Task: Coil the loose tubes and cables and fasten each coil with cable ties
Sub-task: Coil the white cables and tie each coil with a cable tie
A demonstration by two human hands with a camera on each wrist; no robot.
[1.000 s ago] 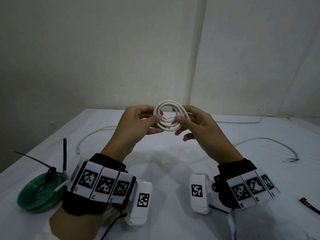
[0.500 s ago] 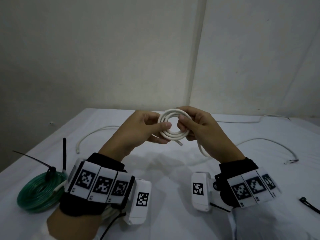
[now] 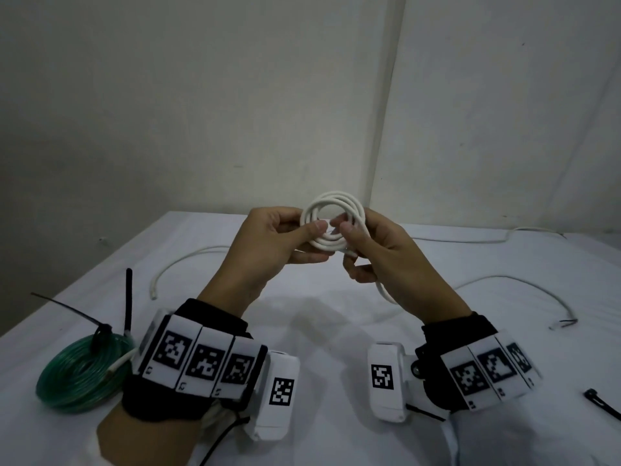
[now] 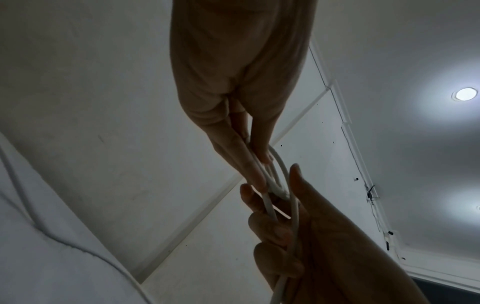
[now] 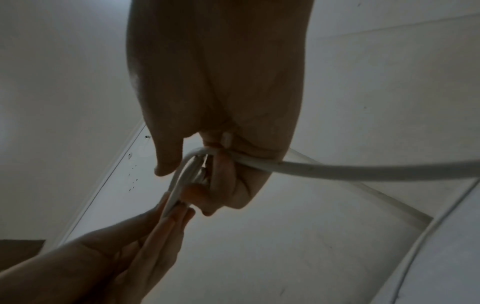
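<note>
I hold a small coil of white cable (image 3: pixel 336 197) upright above the table, between both hands. My left hand (image 3: pixel 311 230) pinches the coil's left side between thumb and fingers. My right hand (image 3: pixel 347 230) grips the right side, and the loose tail (image 3: pixel 383 290) runs down under its palm. The left wrist view shows my left fingertips (image 4: pixel 259 179) pinching the cable strands (image 4: pixel 281 170), with the right hand (image 4: pixel 285 218) opposite. In the right wrist view the tail (image 5: pixel 337 171) leaves my right hand (image 5: pixel 189 176) to the right.
A green tube coil (image 3: pixel 77 378) fastened with a black cable tie (image 3: pixel 99 334) lies at the left on the white table (image 3: pixel 302 331). Loose white cables lie at the left (image 3: pixel 181 264), right (image 3: pixel 524 284) and back (image 3: pixel 470 239). Another black cable tie (image 3: pixel 601 401) lies at the right.
The coil dipped and came back up while both hands turned it and shifted their grips. The loose tail now hangs under my right palm.
</note>
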